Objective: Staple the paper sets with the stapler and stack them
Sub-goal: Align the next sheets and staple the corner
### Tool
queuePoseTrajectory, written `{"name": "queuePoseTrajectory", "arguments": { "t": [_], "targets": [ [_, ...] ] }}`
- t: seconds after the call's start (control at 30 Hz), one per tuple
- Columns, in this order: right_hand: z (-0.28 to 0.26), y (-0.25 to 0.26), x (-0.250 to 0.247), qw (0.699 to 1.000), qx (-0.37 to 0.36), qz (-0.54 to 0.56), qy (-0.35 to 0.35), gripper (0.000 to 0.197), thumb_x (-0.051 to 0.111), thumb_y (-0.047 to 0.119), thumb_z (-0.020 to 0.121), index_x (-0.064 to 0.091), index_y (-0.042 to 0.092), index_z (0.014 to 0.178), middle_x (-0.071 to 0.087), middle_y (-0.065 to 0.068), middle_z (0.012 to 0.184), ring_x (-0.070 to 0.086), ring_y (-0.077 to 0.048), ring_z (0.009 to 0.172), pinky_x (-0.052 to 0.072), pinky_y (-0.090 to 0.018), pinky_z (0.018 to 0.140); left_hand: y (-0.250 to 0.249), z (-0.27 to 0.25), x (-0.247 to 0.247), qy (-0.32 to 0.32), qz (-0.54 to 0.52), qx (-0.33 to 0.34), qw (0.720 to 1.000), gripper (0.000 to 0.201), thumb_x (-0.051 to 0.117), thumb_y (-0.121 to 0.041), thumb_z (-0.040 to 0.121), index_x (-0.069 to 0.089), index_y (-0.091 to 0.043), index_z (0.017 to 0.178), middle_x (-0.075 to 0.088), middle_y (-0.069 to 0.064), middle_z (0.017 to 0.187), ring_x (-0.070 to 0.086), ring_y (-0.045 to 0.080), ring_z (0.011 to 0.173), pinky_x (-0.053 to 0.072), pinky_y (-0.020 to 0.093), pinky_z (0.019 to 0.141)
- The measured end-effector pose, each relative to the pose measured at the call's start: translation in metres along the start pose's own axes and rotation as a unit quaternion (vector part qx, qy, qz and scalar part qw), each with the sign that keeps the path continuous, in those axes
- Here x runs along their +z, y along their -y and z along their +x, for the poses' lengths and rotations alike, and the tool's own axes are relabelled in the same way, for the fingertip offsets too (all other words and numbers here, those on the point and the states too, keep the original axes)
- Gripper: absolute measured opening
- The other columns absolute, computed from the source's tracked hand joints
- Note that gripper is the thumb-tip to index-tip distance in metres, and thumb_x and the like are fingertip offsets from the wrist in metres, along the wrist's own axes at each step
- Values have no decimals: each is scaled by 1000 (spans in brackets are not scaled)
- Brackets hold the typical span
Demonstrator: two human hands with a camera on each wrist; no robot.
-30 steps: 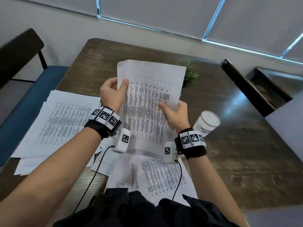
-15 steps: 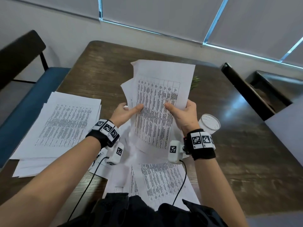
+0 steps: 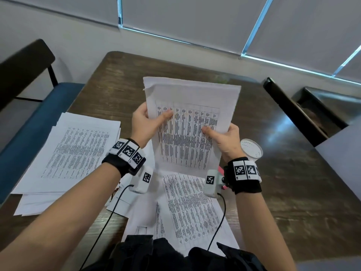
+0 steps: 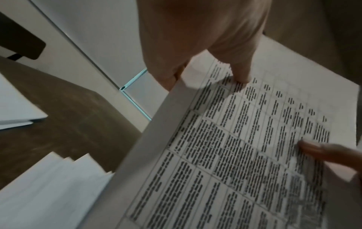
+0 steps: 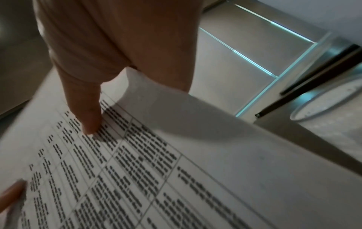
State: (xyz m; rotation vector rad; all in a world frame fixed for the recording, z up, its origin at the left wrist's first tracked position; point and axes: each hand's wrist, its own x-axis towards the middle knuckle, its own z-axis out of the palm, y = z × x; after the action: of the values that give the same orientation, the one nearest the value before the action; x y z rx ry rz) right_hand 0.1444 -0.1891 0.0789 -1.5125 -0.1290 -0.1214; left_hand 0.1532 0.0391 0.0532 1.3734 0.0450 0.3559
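Gripping a paper set (image 3: 187, 122) upright above the counter (image 3: 273, 173), the person's two hands pinch it from opposite edges. The left hand (image 3: 145, 126) clamps the set's left edge, thumb pressed on the printed face and fingers curled behind; the right hand (image 3: 224, 139) clamps the right edge lower down in the same way (both wrist views show a thumb flat on the printed table and the sheet's margin running past it). The sheets' top corners are not squared: one page's corner sticks out at the upper left. The set's lower edge hangs just above loose printed pages (image 3: 187, 208) lying on the counter in front of the person. To the left lies a wider pile of printed sheets (image 3: 68, 153), well apart from the held set. A white cup (image 3: 252, 149) stands on the counter just beside the right wrist, and a small pink object (image 3: 221, 171), mostly hidden behind that wrist's camera, cannot be identified. A blue-cushioned bench (image 3: 29, 133) runs along the counter's left side.
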Motion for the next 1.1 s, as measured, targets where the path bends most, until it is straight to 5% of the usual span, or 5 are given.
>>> {"name": "queuePoseTrajectory", "arguments": {
  "t": [0.3, 0.57, 0.83, 1.0, 1.1],
  "targets": [
    [-3, -11, 9, 999, 33, 23, -29, 23, 79, -3, 72, 72, 3, 93, 74, -18, 96, 70, -32, 93, 57, -45, 84, -26, 1, -3, 35, 38, 73, 996, 18, 87, -18, 70, 70, -22, 76, 73, -3, 78, 69, 15, 75, 55, 31, 70],
    [-1, -1, 14, 995, -28, 58, -71, 19, 78, -5, 74, 70, 2, 90, 74, -11, 88, 71, -23, 85, 57, -35, 75, -52, -2, 2, 61, 67, 148, 985, 22, 86, -19, 70, 68, -21, 84, 72, -9, 84, 69, 5, 78, 55, 19, 64],
    [-9, -27, 15, 996, 37, 27, -71, 28, 83, -4, 67, 72, 10, 88, 75, -14, 94, 71, -32, 94, 57, -49, 85, -15, -11, 0, 66, 87, 28, 994, 28, 88, -21, 65, 72, -19, 87, 75, -7, 82, 73, 9, 81, 58, 24, 71],
    [-7, -1, 18, 995, -43, 36, -77, 27, 78, -11, 69, 70, 9, 85, 76, 2, 80, 73, -15, 81, 59, -32, 76, -36, -13, 9, 23, 139, 62, 988, 42, 87, -40, 65, 71, -8, 86, 73, 11, 84, 73, 23, 78, 61, 44, 66],
    [-3, 8, 18, 990, -81, 70, -91, 26, 76, -12, 72, 69, 9, 85, 75, 4, 80, 72, -12, 79, 59, -29, 74, -53, -17, 17, 31, 109, 121, 986, 26, 83, -31, 73, 70, -23, 93, 73, 0, 87, 72, 11, 81, 61, 34, 69]
  ]
}}
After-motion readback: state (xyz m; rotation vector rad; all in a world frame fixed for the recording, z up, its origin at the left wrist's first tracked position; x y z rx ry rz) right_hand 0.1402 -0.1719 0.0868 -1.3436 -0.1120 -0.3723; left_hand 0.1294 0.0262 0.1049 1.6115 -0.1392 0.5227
